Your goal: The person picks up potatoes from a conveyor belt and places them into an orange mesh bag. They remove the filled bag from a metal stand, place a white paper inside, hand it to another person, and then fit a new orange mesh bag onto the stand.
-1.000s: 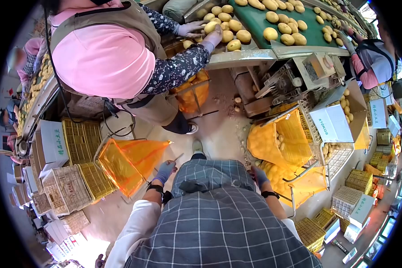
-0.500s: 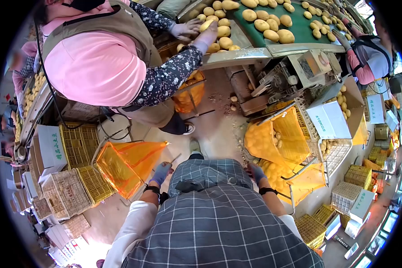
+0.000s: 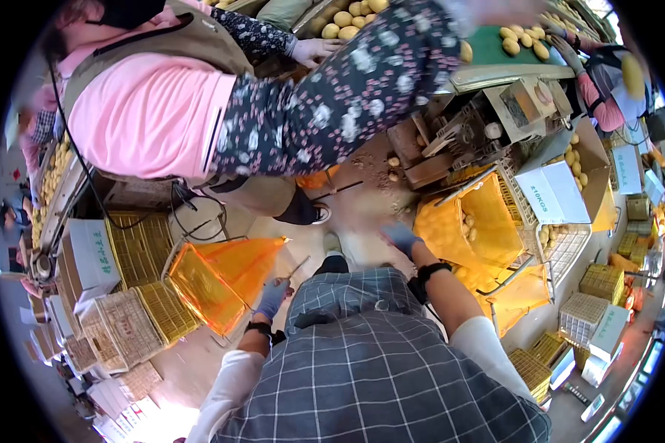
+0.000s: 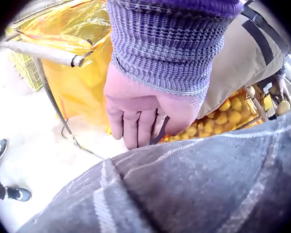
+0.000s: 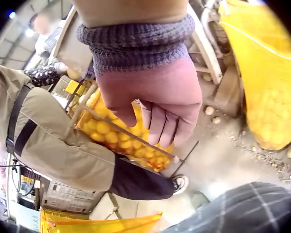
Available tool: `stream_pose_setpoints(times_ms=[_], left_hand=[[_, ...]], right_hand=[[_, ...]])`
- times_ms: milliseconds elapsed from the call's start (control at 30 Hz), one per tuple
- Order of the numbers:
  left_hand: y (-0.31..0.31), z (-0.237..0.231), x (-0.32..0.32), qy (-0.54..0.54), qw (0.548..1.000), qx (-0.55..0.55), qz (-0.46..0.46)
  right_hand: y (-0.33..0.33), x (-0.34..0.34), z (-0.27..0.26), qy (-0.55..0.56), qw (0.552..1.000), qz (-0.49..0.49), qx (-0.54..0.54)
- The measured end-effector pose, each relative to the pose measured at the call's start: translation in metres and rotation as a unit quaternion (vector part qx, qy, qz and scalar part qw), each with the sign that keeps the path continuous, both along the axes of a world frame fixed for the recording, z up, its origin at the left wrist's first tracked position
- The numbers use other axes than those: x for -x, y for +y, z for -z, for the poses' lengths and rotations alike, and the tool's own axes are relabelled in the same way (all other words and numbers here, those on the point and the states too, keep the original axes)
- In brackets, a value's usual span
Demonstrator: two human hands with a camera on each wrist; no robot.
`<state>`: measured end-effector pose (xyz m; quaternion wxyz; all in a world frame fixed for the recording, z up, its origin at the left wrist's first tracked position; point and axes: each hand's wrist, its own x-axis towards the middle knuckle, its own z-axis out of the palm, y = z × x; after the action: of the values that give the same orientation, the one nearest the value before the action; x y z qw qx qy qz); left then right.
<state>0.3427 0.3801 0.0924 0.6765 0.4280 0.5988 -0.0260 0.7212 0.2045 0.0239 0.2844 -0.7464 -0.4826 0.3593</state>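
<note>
My left hand [image 3: 273, 295], in a purple-grey knit-cuffed glove, hangs beside my checked apron [image 3: 347, 354] with loosely curled fingers and nothing visible in its grasp. Nearest to it is an orange mesh bag [image 3: 218, 277], stretched on a metal stand. In the left wrist view the stand's tube end [image 4: 77, 60] is left of the hand [image 4: 145, 102]. My right hand [image 3: 400, 238] reaches forward over the floor, slightly blurred. Its fingers [image 5: 160, 126] hang loosely bent and hold nothing. Right of it stands a potato-filled orange mesh bag [image 3: 440, 229]; another potato bag [image 5: 111, 133] shows behind the hand.
A person in pink [image 3: 155, 118] stands ahead left, one flowered sleeve [image 3: 332, 103] stretched across the view toward the green conveyor [image 3: 488, 55] with potatoes. A carton of potatoes [image 3: 558, 196] and stacked crates [image 3: 122, 325] flank me. Loose potatoes [image 3: 393, 161] lie on the floor.
My right hand has moved forward and inward from beside my apron. The person in pink has swung an arm rightward over the conveyor. My left hand stays low at my side.
</note>
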Motion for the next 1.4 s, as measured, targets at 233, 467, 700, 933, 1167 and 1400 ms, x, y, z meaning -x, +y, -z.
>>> stream_pose_setpoints(times_ms=[233, 467, 700, 933, 1167, 1400], left_hand=[[-0.004, 0.004, 0.032, -0.011, 0.997, 0.058, -0.049], [-0.001, 0.033, 0.055, 0.043, 0.995, 0.091, 0.015], [0.017, 0.014, 0.019, -0.055, 0.994, 0.098, 0.001], [0.036, -0.06, -0.052, -0.143, 0.978, -0.117, 0.092], [0.084, -0.182, -0.207, -0.198, 0.873, -0.291, 0.337], [0.098, -0.163, -0.308, -0.206, 0.862, -0.348, 0.307]], right_hand=[[0.09, 0.036, -0.016, 0.239, 0.957, 0.147, 0.074], [0.007, 0.078, 0.05, 0.104, 0.977, -0.091, 0.163], [0.01, 0.029, 0.056, 0.739, 0.589, 0.28, 0.172], [0.207, 0.018, -0.039, 0.587, 0.722, 0.361, -0.069], [0.308, 0.01, -0.054, 0.595, 0.617, 0.509, -0.077], [0.291, -0.004, -0.017, 0.72, 0.591, 0.028, -0.362]])
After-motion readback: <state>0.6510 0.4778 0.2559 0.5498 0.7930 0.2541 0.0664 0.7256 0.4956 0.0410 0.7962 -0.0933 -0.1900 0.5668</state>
